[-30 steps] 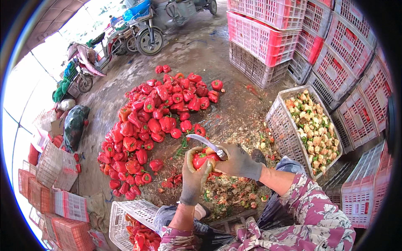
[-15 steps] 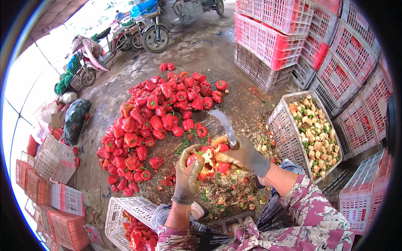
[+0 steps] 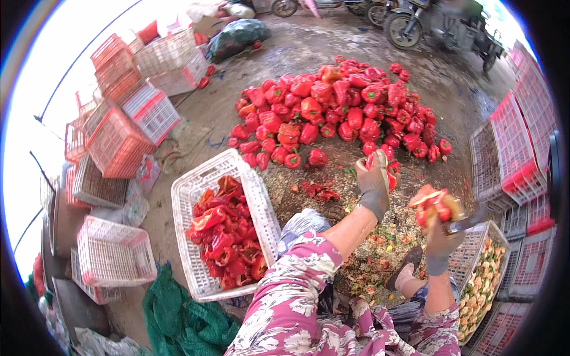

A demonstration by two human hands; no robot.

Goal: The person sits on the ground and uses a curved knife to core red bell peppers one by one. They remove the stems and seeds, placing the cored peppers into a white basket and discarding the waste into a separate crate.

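Note:
My gloved left hand is closed around a piece of red bell pepper, just in front of a heap of whole red bell peppers. To its right, my gloved right hand grips a knife with a curved blade pointing right. The same hand also holds cut red bell pepper, its pale inside partly showing. Left of my knees stands a white plastic crate holding cut red pepper pieces. At my right, another crate contains pale pepper cores with green stems.
Pepper scraps litter the ground between my feet. Stacked crates rise on the right, and more crates pile up at left. A green net lies beside the white crate. Motorbikes stand at the back.
My view has swung left, bringing the crate of cut peppers fully into sight. My hands, together on one pepper before, are now apart, each with pepper in it; the knife stays in my right.

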